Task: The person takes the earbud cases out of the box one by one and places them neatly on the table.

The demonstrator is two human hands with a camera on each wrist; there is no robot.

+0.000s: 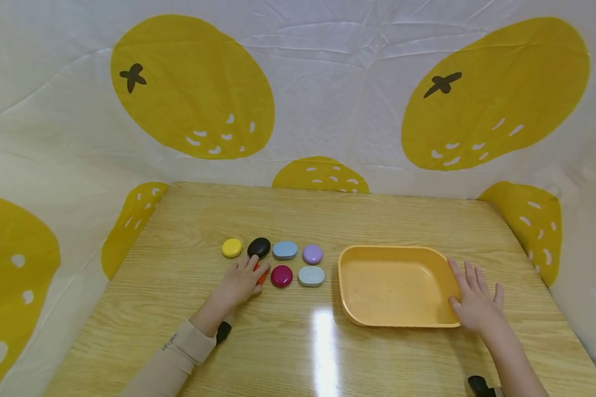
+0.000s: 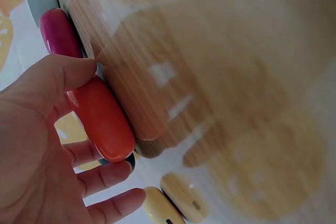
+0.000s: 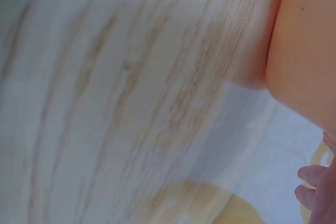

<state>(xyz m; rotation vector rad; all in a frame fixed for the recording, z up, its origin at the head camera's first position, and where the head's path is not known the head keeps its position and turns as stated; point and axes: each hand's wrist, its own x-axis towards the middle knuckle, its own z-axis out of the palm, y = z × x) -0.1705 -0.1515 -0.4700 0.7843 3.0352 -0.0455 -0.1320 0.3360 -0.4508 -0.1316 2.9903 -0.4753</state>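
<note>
My left hand (image 1: 240, 280) is at the left group of glossy pebble-shaped pieces. Its thumb and fingers pinch an orange-red oval piece (image 2: 102, 119) by its two ends, close over the table; in the head view the fingers partly cover it. Just to the right lies a magenta round piece (image 1: 281, 276), and behind the fingertips a black oval piece (image 1: 259, 247). On the other side, my right hand (image 1: 477, 300) rests at the right rim of a yellow-orange plastic tray (image 1: 346, 292), fingers straight and spread. Only some of its fingertips show in the right wrist view.
A yellow round piece (image 1: 232, 248), a blue oval piece (image 1: 285, 250), a purple round piece (image 1: 312, 254) and a pale grey-blue oval piece (image 1: 311, 276) lie on the wooden table (image 1: 278, 353). White cloth (image 1: 328, 110) with yellow fruit shapes hangs around its back and sides.
</note>
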